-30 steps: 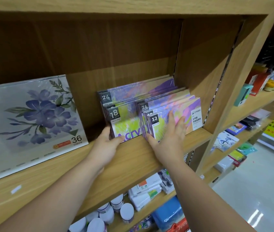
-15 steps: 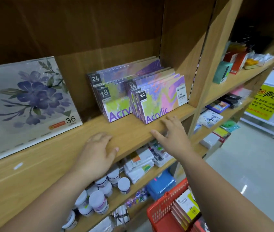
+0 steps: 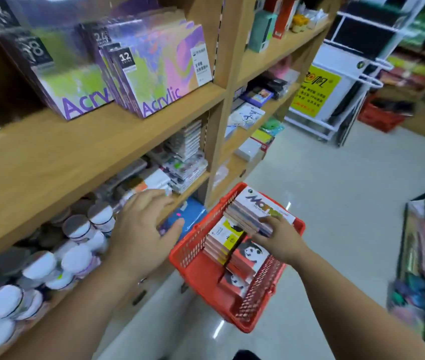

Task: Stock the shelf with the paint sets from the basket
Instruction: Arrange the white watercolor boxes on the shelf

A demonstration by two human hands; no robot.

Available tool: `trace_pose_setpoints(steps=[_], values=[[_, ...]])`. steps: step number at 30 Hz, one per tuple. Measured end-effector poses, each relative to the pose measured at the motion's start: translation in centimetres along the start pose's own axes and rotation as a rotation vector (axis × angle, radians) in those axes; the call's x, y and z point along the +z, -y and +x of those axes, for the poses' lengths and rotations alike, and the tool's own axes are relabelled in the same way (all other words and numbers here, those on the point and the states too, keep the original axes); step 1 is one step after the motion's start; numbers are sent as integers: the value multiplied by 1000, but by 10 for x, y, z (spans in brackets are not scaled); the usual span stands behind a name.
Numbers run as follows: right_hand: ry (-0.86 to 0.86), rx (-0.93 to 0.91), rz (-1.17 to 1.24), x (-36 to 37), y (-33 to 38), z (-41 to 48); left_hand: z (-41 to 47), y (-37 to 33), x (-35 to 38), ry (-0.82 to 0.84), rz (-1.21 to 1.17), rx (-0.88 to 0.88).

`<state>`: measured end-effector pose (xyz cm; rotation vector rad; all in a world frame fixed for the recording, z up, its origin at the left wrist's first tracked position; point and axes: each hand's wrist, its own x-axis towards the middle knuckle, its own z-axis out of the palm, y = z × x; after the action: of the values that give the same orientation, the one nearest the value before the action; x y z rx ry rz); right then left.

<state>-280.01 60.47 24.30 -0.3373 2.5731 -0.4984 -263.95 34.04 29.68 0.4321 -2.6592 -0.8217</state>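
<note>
**Hands reaching into the basket for paint sets**

Our right hand is curling its fingers round the near end of a stack in the red basket; our left hand is hovering open and empty nearby. We are judging it best to slide the left under the stack, lifting it level toward the shelf beside the acrylic sets.

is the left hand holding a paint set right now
No, the left hand is spread open and empty beside the basket, while only the right hand grips the stack of paint sets inside it.
</note>
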Motion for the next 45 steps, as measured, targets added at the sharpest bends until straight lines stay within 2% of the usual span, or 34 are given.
trace_pose_setpoints(steps=[4, 9, 17, 22, 28, 35, 38, 45], values=[[66, 114, 12, 8, -66, 12, 8, 9, 85, 232, -105, -263], [136, 115, 17, -12, -128, 74, 38, -2, 193, 420, -93, -383], [290, 3, 76, -34, -185, 191, 73, -35, 330, 466, -321, -861], [362, -92, 36, -22, -203, 224, 79, -38, 381, 394, -502, -1043], [325, -214, -85, -12, -223, 243, 96, -49, 428, 387, -678, -1165], [260, -248, -60, -6, -241, 257, 115, -55, 474, 157, -916, -1365], [235, -267, -40, -4, -243, 261, 120, -52, 478, 124, -986, -1456], [215, -252, -22, -2, -243, 256, 122, -52, 488, -63, -1097, -1446]])
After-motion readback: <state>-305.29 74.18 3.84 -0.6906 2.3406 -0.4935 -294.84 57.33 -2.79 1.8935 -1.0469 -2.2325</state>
